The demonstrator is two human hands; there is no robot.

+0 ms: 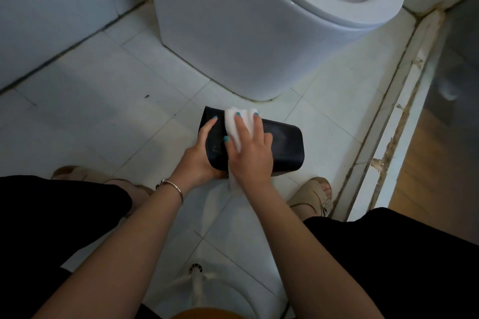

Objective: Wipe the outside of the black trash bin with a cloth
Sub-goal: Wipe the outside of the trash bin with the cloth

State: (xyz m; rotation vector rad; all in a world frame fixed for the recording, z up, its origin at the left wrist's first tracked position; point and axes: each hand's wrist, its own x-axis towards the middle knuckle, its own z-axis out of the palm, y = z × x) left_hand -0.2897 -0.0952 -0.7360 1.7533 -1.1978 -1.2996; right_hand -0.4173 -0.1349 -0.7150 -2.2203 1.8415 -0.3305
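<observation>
- The black trash bin point(280, 145) lies on its side, held just above or on the white tiled floor point(108, 101), directly in front of the person and close to the foot of the white toilet point(233, 33).
- Its long axis runs left to right across the view, tilted slightly down toward the right; which end is the open mouth cannot be told from here.
- The left hand point(201, 155) wraps the bin's near-left end, fingers curled up over the far edge, gripping it to steady it.
- The right hand point(250, 153) lies flat on the upward-facing side, fingers spread, pressing a white cloth point(237, 124) against the plastic; a tail of the cloth hangs below the wrist.
- Both hands sit on the left half of the bin, so the bare stretch lies to the right of the right hand. That hand is nearer to it, and a stroke along the long axis toward the right end looks like the natural next pass.
- The underside and far side are hidden; they would probably need the bin turned in the left hand.
- The room is a dim bathroom: a worn, chipped door threshold point(404, 122) runs along the right edge of the floor, a white toilet brush point(195, 282) stands on the tiles at the near edge, and beige sandals point(315, 197) flank the bin.
</observation>
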